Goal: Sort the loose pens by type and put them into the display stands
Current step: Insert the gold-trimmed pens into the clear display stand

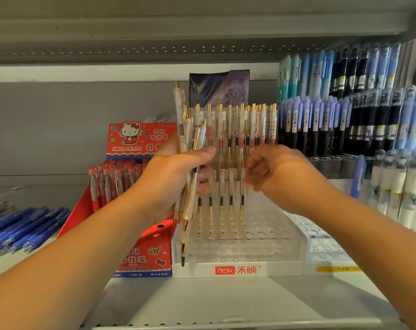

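My left hand (176,172) grips a bunch of white pens with gold clips and tips (186,186), held upright in front of the clear tiered display stand (238,248) labelled hesu. The stand's back row holds several of the same gold-clipped pens (240,125), and its middle row holds several more (221,186). My right hand (269,167) is at the right end of the middle row, its fingertips pinching the top of the pen (242,201) standing there. The stand's front rows show bare holes.
A red Hello Kitty pen box (140,210) stands left of the stand. Loose blue pens (23,229) lie on the shelf at far left. Stands of blue, purple and black pens (345,103) fill the right side. A shelf (154,39) hangs overhead.
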